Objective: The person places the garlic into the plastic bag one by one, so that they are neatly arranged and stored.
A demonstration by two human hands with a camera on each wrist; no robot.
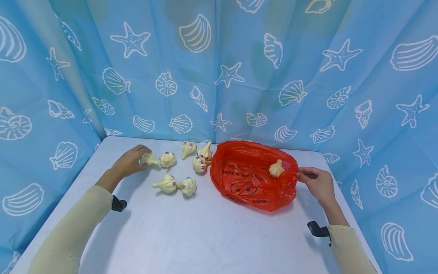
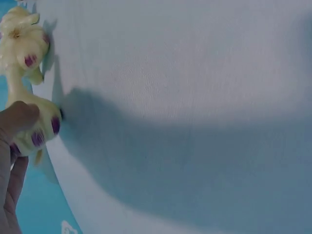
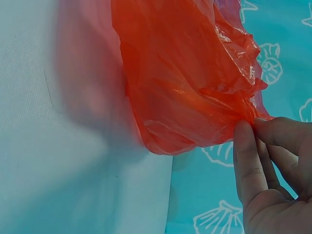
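A blue curtain (image 1: 226,42) printed with white shells and starfish surrounds a desk (image 1: 205,236) covered in white. Near the far edge, right of centre, a red plastic bag (image 1: 249,179) lies with its mouth spread wide, dark lettering showing on its inside wall.

The right hand (image 1: 318,184) pinches the bag's right edge between thumb and fingers. The left hand (image 1: 131,161), out at the far left, has its fingers around one garlic bulb (image 1: 148,159) — stem toward the bulb beside it; whether it is lifted off the desk, I cannot tell.

Going by how the garlic lies, the work looks to be at an early stage. One bulb is already in the bag, a pale bulb (image 1: 277,168) near its right end; whether the folds hide any more cannot be told. Seven are outside it, counting the held one. Next to that lies a purple-flecked bulb (image 1: 167,159); farther right, a back bulb (image 1: 188,149) lies apart. Close against the bag's left side sit an upper bulb (image 1: 204,151) and a lower bulb (image 1: 200,164). Nearer the person, a front-left bulb (image 1: 166,183) meets the stem of a front-right bulb (image 1: 188,186) — neither in a hand.
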